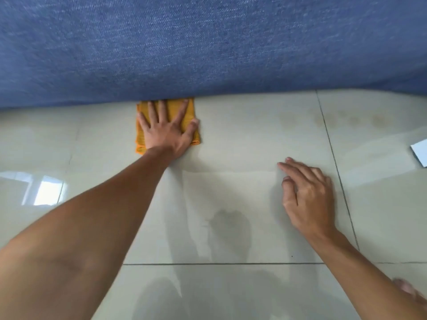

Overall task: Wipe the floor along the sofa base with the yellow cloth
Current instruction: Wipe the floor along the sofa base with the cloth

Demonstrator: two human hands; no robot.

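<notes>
A folded yellow cloth (171, 109) lies flat on the pale tiled floor (242, 139), its far edge touching the base of the blue fabric sofa (208, 47). My left hand (166, 130) presses down on the cloth with fingers spread, fingertips almost at the sofa base. My right hand (308, 195) rests on the floor to the right and nearer me, fingers loosely apart, holding nothing.
The glossy tiles carry faint brownish stains (355, 120) near the sofa at the right and a dull smudge (227, 224) in the middle. A white sheet corner (419, 152) lies at the right edge. Grout lines cross the floor.
</notes>
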